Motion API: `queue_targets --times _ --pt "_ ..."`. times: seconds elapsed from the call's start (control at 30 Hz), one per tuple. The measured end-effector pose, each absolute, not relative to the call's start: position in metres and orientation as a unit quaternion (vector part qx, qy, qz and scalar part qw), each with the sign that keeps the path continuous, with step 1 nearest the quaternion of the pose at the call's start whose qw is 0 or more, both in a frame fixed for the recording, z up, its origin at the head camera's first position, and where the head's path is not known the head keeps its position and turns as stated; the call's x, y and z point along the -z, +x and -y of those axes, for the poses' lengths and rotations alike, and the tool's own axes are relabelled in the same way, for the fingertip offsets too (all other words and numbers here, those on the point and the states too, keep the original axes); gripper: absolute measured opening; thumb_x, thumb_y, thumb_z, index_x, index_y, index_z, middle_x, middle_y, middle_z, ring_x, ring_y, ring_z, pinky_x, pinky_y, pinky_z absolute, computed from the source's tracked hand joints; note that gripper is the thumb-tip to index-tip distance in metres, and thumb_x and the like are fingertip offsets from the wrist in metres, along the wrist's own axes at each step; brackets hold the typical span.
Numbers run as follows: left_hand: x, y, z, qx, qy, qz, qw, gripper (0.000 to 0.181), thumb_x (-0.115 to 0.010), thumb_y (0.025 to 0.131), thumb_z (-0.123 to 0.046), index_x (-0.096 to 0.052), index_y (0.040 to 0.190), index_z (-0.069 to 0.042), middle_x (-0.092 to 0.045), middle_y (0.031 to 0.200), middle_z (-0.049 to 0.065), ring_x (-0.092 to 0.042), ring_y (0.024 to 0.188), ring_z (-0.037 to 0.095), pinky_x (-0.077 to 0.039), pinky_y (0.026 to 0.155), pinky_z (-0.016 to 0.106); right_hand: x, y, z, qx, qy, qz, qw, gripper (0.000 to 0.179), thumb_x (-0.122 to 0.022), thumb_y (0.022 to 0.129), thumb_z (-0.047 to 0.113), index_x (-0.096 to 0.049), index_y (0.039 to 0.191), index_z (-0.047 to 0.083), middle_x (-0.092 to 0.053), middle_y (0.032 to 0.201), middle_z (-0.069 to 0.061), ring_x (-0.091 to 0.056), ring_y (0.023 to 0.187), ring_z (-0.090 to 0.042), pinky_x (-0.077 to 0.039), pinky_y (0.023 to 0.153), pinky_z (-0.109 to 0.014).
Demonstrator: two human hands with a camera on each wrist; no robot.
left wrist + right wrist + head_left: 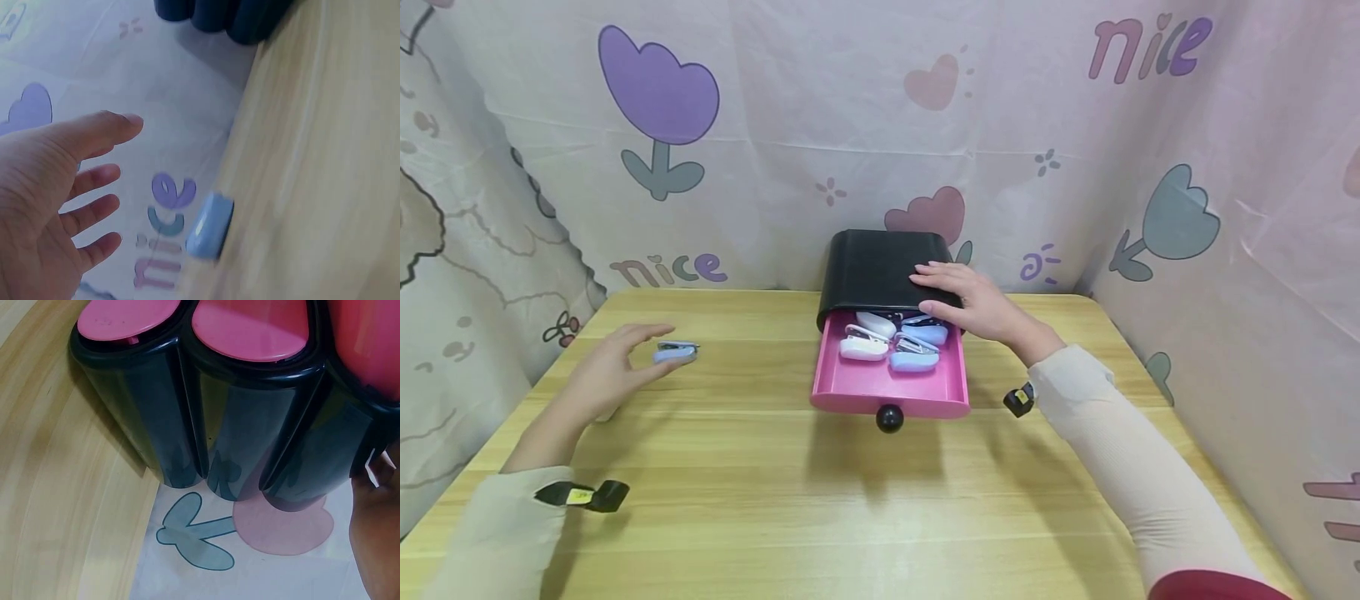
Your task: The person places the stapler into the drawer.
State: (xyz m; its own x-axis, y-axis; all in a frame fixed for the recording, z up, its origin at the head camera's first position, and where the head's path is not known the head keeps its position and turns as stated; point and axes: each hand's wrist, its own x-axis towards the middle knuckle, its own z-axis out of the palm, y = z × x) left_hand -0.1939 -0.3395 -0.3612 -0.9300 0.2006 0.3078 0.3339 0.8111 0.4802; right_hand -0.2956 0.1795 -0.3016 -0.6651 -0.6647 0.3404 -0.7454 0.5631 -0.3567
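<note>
A white curtain point(820, 100) printed with flowers and letters is hung beyond a light, wood-grained worktop point(737, 500). At twelve o'clock on the worktop is set a glossy black cabinet point(880, 271), from which a bright pink drawer point(891, 386) is pulled out towards six o'clock. The right hand point(973, 300) is laid on the cabinet's top at three o'clock, its fingers nearly straight and closed round nothing. At nine o'clock from the drawer, the left hand point(610, 367) is held with thumb and fingers wide apart; nothing is gripped. Just beside it, at about two o'clock, a small light-blue stapler point(670, 352) is left on the worktop, shown apart from the fingers in the left wrist view.

The stapler could be knocked askew or pinched poorly if the thumb is brought in off-centre. The cabinet might be shifted or tipped if the pulled-out drawer is pressed on, and stapler ends could be caught if it is pushed in carelessly.

Counted: one cabinet, three pink drawer fronts in the right wrist view, one round black knob point(890, 418), two white staplers point(863, 349) and two light-blue staplers point(913, 362) in the drawer, one stapler outside it.
</note>
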Motion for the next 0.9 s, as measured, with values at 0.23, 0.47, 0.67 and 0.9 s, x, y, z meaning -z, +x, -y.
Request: queue_targets --times 0.23,0.47,0.67,0.9 --pt "0.374 -0.186 0.37 0.262 -0.112 0.952 0.11 0.062 -0.071 0.092 -0.026 -0.046 0.137 0.008 -0.042 0.137 0.037 -0.035 0.123 0.059 -0.027 0.096 0.072 0.302 -0.295 -0.18 -0.241 0.395 0.883 0.078 0.053 -0.058 0.095 0.048 -0.053 0.143 0.024 -0.041 0.152 0.003 -0.027 0.144 -0.019 -0.016 0.116 -0.053" --pt "0.385 -0.181 0.393 0.255 -0.103 0.956 0.099 0.066 -0.07 0.092 -0.028 -0.043 0.139 0.01 -0.039 0.138 0.039 -0.031 0.124 0.061 -0.019 0.102 0.071 0.302 -0.296 -0.179 -0.24 0.397 0.882 0.081 0.053 -0.058 0.095 0.048 -0.053 0.143 0.025 -0.042 0.151 0.004 -0.027 0.144 -0.018 -0.016 0.116 -0.052" --pt "0.396 -0.179 0.406 0.266 -0.073 0.958 0.078 0.066 -0.065 0.095 -0.03 -0.039 0.143 0.008 -0.035 0.139 0.04 -0.028 0.125 0.062 -0.022 0.096 0.074 0.301 -0.295 -0.178 -0.239 0.397 0.882 0.079 0.053 -0.058 0.095 0.047 -0.053 0.143 0.025 -0.042 0.151 0.004 -0.028 0.143 -0.017 -0.016 0.116 -0.051" --pt "0.403 -0.175 0.416 0.284 -0.074 0.955 0.042 0.07 -0.065 0.096 -0.03 -0.033 0.147 0.007 -0.036 0.14 0.039 -0.037 0.115 0.065 -0.034 0.087 0.071 0.3 -0.295 -0.179 -0.236 0.395 0.884 0.077 0.052 -0.058 0.096 0.045 -0.053 0.143 0.023 -0.041 0.152 0.003 -0.027 0.143 -0.016 -0.015 0.116 -0.05"
